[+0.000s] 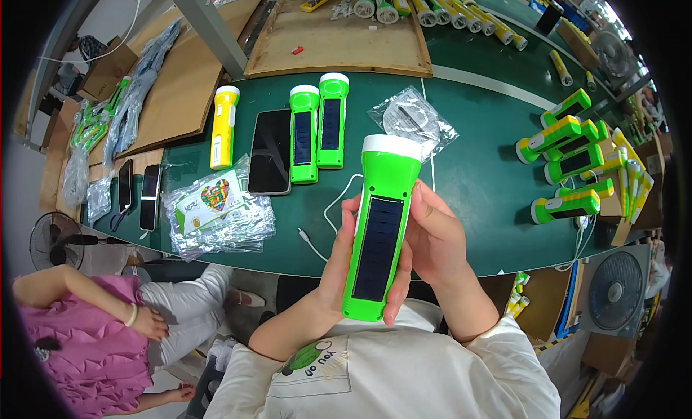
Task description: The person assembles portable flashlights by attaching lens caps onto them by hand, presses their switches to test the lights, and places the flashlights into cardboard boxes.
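A green flashlight (390,175) with a white head and a dark solar panel along its body is held up before me, head pointing away. My left hand (339,264) wraps its left side, and my right hand (436,239) closes on its right side, thumb near the head. Beyond it on the green table lie two more green flashlights, one (303,134) beside a black tablet (270,152) and another (331,122) to its right. A yellow flashlight (224,127) is left of the tablet. A clear bag with a coiled white cable (412,121) lies behind the held flashlight.
Printed plastic bags (220,210) are piled at the left, near two phones (149,197). Green and yellow flashlights (577,159) cluster at the right edge. A wooden tray (339,41) stands at the back. Someone in a pink top (86,340) sits at my left.
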Tool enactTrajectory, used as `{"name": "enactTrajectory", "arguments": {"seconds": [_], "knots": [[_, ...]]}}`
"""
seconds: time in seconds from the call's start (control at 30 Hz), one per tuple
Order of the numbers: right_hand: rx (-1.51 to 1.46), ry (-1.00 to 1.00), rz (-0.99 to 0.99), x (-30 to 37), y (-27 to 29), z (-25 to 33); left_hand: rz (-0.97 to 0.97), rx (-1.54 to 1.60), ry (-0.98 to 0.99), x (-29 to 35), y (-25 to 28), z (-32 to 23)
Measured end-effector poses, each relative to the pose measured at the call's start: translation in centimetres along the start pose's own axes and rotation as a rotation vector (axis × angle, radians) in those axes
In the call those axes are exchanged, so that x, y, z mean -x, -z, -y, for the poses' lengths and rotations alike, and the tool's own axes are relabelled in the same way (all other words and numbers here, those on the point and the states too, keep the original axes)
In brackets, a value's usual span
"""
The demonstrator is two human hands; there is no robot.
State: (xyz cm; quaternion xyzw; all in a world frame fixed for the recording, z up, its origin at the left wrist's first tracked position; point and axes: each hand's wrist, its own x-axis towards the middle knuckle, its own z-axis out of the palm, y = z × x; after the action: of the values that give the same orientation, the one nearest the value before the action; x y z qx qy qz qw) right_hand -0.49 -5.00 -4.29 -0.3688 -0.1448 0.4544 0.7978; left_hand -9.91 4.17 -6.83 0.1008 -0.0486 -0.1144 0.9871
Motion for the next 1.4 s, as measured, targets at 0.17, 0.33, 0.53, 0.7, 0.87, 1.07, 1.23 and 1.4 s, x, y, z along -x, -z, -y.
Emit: {"name": "enactTrajectory", "arguments": {"seconds": [0.17,0.33,0.53,0.7,0.87,1.07,1.23,1.4], "knots": [[0.010,0.014,0.009,0.0,-0.3,0.1,-0.019,-0.063,-0.014,0.1,0.5,0.1],[-0.042,0.002,0.002,0.1,-0.8,0.7,-0.059,-0.004,-0.032,0.2,0.5,0.3],[0.217,0.124,-0.111,0.5,-2.3,0.7,-0.188,0.028,-0.051,0.2,0.6,0.4],[0.211,0.084,-0.107,0.5,-2.2,0.9,-0.154,0.001,-0.044,0.3,1.1,0.3],[0.205,0.080,-0.100,0.5,-1.6,0.5,-0.199,-0.034,-0.030,0.4,1.0,0.5],[0.193,0.051,-0.108,0.3,-1.3,0.3,-0.096,0.014,-0.044,0.3,1.4,0.5],[0.233,0.048,-0.105,0.0,-0.9,-0.1,-0.062,0.017,-0.044,0.4,1.7,0.3],[0.089,0.066,-0.176,0.5,-1.4,-0.2,-0.232,-0.004,-0.025,0.5,0.4,0.7]]}}
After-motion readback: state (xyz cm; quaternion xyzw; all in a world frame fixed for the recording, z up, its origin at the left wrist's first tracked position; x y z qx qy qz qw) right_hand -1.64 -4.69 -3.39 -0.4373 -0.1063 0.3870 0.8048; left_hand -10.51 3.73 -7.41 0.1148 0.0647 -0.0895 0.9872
